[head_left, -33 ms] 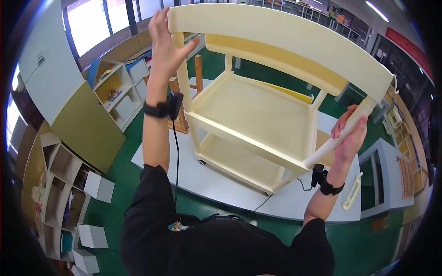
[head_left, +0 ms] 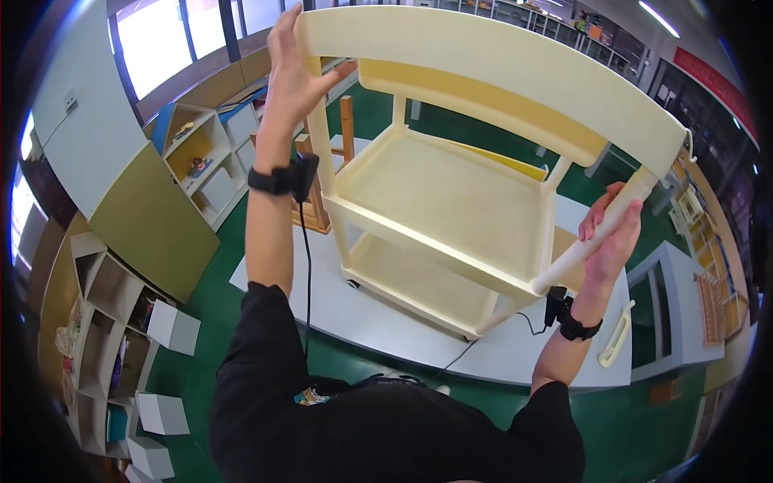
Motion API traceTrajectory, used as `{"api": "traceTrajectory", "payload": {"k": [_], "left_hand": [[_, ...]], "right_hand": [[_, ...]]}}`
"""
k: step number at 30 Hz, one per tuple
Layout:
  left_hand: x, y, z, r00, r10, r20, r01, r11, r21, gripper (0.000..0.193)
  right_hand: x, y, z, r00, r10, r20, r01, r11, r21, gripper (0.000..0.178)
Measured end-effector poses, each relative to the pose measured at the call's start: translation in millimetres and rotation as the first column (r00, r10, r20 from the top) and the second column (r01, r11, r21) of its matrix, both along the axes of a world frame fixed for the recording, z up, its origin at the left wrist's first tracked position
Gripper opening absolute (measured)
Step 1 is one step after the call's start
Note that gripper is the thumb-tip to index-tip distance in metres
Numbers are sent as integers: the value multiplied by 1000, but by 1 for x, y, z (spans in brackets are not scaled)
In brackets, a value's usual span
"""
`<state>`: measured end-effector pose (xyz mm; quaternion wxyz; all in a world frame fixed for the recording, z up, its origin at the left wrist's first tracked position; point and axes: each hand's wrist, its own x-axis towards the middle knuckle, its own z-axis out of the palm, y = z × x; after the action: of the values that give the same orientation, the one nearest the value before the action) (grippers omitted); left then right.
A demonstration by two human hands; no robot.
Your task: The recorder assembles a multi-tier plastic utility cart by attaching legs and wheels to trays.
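Observation:
A cream plastic three-tier utility cart (head_left: 443,181) stands upright in front of me on a pale tabletop. My left hand (head_left: 291,84) is at the upper left corner of its top tier, fingers stretched and thumb spread, with the palm against or close beside the edge; exact contact is hard to see. My right hand (head_left: 613,237) wraps round the cart's right front post (head_left: 596,235), just under the top tier. Small dark casters show beneath the bottom tier. Both wrists wear black straps with small devices and cables.
A loose cream handle (head_left: 617,334) lies on the white table (head_left: 564,354) at right. Wooden frame pieces (head_left: 348,129) stand behind the cart's left side. Shelving (head_left: 105,338) with white boxes lines the left, and a grey table frame (head_left: 684,314) stands at right.
My left hand has shifted slightly right and up against the cart's top corner. The right hand and the cart look the same.

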<state>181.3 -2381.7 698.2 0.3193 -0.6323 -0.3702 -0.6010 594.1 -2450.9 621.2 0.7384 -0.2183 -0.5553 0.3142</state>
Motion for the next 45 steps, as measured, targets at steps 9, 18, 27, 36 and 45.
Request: {"api": "traceTrajectory", "payload": {"k": [9,18,27,36,45], "left_hand": [[-42,51,14,989,89,-119,-97,993,-70,60],[-50,37,21,987,-160,-14,140,900,-412,71],[124,-83,35,863,-269,-428,202,960,-196,60],[236,-57,34,920,-167,-354,123,982,-143,67],[223,-49,35,916,-228,-329,230,973,-34,65]], "right_hand": [[-5,7,-6,1000,-21,-19,21,1000,-20,42],[17,1,18,959,-268,97,251,955,157,40],[63,26,128,707,-593,385,178,677,714,37],[62,47,146,688,-604,402,132,649,749,51],[83,116,172,942,-315,115,238,870,433,46]]}}
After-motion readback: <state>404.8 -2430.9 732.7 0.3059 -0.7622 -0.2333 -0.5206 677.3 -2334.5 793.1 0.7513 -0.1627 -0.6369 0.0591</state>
